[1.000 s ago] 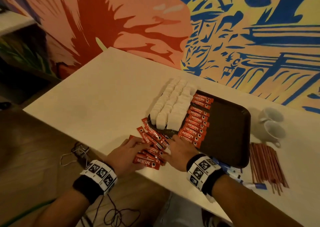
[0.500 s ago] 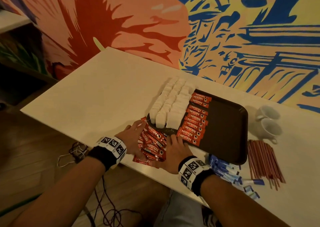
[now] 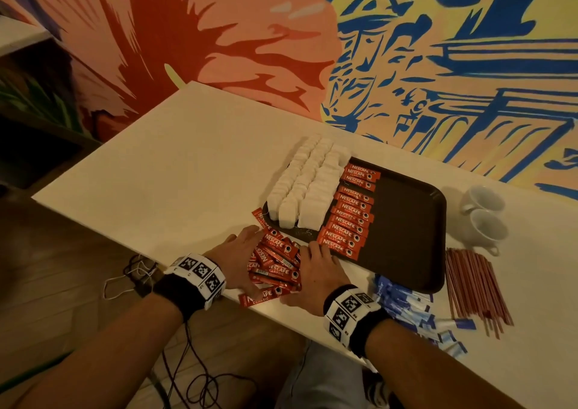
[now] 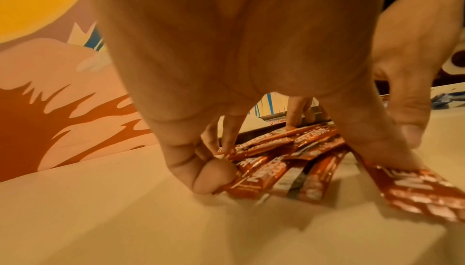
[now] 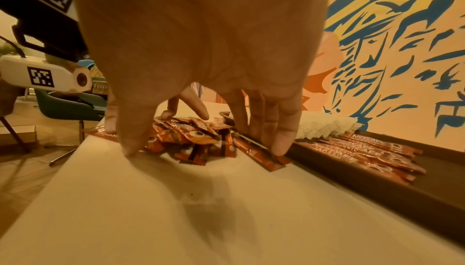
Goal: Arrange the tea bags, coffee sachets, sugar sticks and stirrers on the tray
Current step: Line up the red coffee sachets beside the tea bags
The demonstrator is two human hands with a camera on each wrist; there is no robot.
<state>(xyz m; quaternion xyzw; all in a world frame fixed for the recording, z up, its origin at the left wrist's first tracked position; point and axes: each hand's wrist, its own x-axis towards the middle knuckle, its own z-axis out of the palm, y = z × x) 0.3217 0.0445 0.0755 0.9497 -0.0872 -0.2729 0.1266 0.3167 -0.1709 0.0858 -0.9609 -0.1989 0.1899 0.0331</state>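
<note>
A dark brown tray (image 3: 409, 239) holds rows of white tea bags (image 3: 308, 183) at its left end and a column of red coffee sachets (image 3: 353, 211) beside them. A loose pile of coffee sachets (image 3: 276, 261) lies on the table in front of the tray. My left hand (image 3: 247, 261) cups the pile from the left, fingertips (image 4: 214, 177) against it, thumb pressing one sachet (image 4: 415, 187). My right hand (image 3: 308, 268) closes in from the right, straight fingertips (image 5: 280, 146) on a sachet (image 5: 261, 154) by the tray rim. Neither hand lifts anything.
Blue sugar sticks (image 3: 409, 308) lie in a heap at the table's front edge, right of my right wrist. Red-brown stirrers (image 3: 475, 286) lie right of the tray, with two white cups (image 3: 483, 218) behind them. The table edge runs just under my wrists.
Both hands have moved inward and pushed the scattered loose sachets into a tighter pile between them. One sachet now sticks out at the table's front edge.
</note>
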